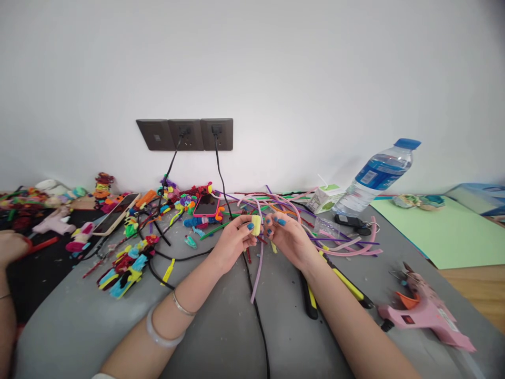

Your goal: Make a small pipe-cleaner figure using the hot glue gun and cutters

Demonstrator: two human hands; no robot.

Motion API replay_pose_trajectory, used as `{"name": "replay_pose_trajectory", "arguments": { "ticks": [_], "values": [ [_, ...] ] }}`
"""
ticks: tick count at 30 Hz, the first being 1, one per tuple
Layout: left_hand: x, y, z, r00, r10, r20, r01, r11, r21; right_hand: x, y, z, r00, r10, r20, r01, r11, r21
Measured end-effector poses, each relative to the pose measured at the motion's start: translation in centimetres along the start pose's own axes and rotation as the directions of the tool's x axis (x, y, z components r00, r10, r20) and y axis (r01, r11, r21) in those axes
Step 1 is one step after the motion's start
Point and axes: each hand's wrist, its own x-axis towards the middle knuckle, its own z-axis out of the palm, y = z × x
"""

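In the middle of the head view, my left hand (232, 239) pinches a small pale yellow fuzzy block (256, 225) between thumb and fingers. My right hand (290, 238) is just to the right of it, thumb and fingers curled together; what they hold, if anything, does not show. Behind and below the hands, a lilac pipe cleaner (257, 279) hangs down over the grey table. More pink, purple and green pipe cleaners (351, 247) lie spread beyond my right hand. Yellow-and-black handled pliers (310, 297) lie partly under my right forearm.
A pink glue gun (428, 316) lies at the right, near light green paper (453, 237). A tilted water bottle (374, 176), a drink carton (325, 198) and keys (357, 223) stand farther back. Black cables (258, 321) cross the table. Another person's hand (13, 247) is at far left.
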Motion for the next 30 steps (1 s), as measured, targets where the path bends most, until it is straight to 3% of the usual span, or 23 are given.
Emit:
{"name": "replay_pose_trajectory", "arguments": {
  "ticks": [16, 30],
  "values": [
    [0.01, 0.05, 0.07, 1.0, -0.017, -0.018, 0.017, 1.0, -0.008, -0.51, -0.19, 0.61, 0.979, -0.118, 0.168, 0.126, 0.991, -0.041],
    [-0.01, 0.09, 0.0, 1.0, -0.017, -0.003, 0.017, 1.0, -0.006, -0.54, -0.34, 0.64, 0.992, -0.091, 0.09, 0.097, 0.993, -0.066]
  ]
}}
